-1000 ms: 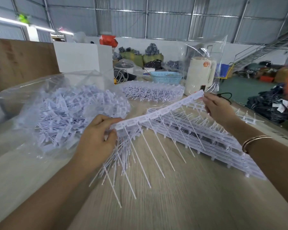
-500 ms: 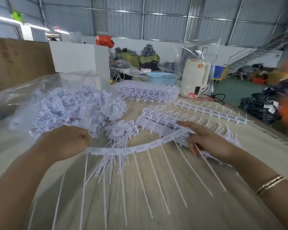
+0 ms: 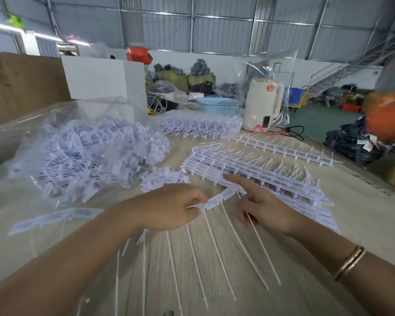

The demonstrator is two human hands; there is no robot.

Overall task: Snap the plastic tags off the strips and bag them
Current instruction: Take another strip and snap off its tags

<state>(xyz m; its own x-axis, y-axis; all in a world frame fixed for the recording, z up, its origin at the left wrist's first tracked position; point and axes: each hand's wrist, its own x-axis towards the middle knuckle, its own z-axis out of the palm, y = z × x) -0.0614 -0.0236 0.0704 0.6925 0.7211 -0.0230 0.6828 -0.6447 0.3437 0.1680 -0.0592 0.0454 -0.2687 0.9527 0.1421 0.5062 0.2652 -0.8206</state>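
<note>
Both hands, left (image 3: 169,208) and right (image 3: 260,206), pinch a tag strip (image 3: 219,198) above the wooden table (image 3: 363,213).

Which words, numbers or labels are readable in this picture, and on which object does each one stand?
None can be read.
Tags on the strip held by the left hand and right hand: print too blurred.
White appliance: red-orange round mark, too small.
Table edge: dark lettering, blurred.

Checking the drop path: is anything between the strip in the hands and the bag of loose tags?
Nothing solid blocks it. The strip, pinched by both hands, sits just right of the bag. Only a small heap of loose tags lies on the table between them, low enough to pass over.
</note>
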